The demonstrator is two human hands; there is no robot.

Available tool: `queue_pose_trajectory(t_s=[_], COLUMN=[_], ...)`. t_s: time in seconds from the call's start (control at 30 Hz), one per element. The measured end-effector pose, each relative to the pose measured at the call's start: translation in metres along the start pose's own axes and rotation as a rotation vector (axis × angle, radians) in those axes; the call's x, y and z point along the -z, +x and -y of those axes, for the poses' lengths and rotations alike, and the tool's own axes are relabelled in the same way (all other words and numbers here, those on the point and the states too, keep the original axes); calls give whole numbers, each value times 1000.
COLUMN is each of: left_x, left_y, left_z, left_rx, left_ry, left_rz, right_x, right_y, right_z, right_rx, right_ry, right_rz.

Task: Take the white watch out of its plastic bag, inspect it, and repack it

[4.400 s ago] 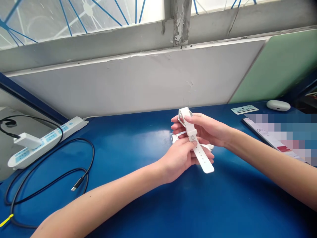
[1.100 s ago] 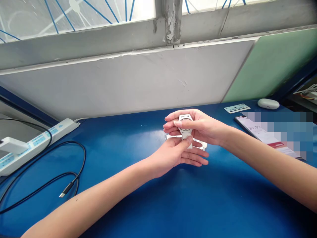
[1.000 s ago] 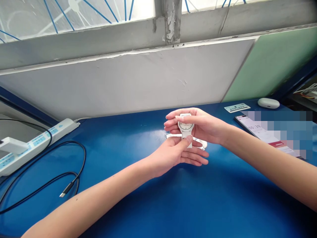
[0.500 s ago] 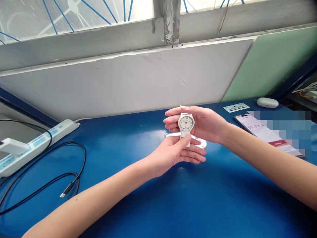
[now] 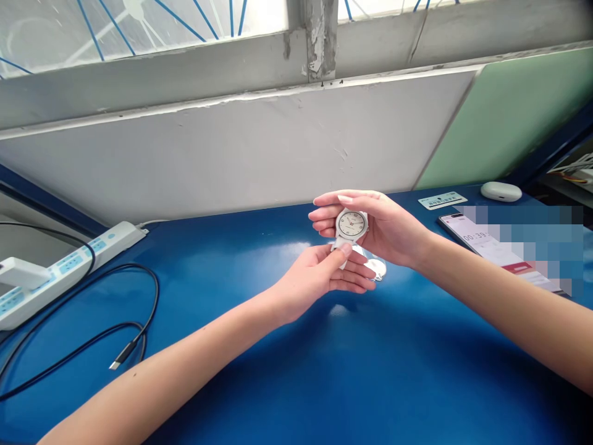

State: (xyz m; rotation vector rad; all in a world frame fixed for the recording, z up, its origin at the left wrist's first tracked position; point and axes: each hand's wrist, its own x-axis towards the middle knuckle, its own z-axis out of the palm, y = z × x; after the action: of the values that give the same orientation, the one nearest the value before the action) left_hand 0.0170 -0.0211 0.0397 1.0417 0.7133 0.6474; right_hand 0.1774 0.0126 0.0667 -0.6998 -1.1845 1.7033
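Note:
A white wristwatch (image 5: 351, 224) with a round pale dial is held up over the blue table, its face turned toward me and slightly tilted. My left hand (image 5: 322, 272) pinches the lower strap between thumb and fingers, the other fingers stretched out to the right. Behind and beside the dial is my right hand (image 5: 375, 225), its fingers extended to the left and its thumb raised above the watch; it is open and cupped near the case. Whether its palm touches the watch I cannot tell. A small white object (image 5: 377, 269) lies on the table behind my left fingertips, partly hidden.
On the blue table (image 5: 370, 371), a white power strip (image 5: 74, 266) and a black cable (image 5: 155, 290) lie at the left. To the right are a phone (image 5: 491, 247), a card (image 5: 442, 201) and a white earbud case (image 5: 501, 191). A wall (image 5: 231, 154) stands behind.
The watch has tilted clockwise and its dial has moved slightly right and up. My left hand has shifted a little left and up; my right hand has risen slightly.

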Motion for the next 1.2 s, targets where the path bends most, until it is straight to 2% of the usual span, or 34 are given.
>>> queue_pose_trajectory(t_s=[0.17,0.33,0.4,0.5,0.6,0.7,0.87,1.03,1.2], left_x=[3,4,5,5,5,4,4,6,16], left_y=[0,0,0,-3,-7,-9,-9,-7,0], left_z=[-3,-12,-13,-11,-8,-4,2,5,12], left_rx=[-47,-59,-85,-197,-356,-473,-556,-563,-522], left_ry=[37,13,98,404,823,1000,1105,1172,1158], left_rz=[-34,-58,-53,-82,-166,-129,-126,-152,-135], right_x=[4,15,23,35,43,44,42,47,65], right_y=[1,-14,-27,-51,-70,-79,-80,-81,-78], right_z=[3,13,12,2,-15,-28,-37,-36,-31], right_rx=[57,258,322,355,364,342,509,494,528], right_ry=[-114,-566,-682,-782,-773,-738,-814,-840,-1028], right_rz=[13,-67,-126,-203,-231,-180,-127,-117,-158])
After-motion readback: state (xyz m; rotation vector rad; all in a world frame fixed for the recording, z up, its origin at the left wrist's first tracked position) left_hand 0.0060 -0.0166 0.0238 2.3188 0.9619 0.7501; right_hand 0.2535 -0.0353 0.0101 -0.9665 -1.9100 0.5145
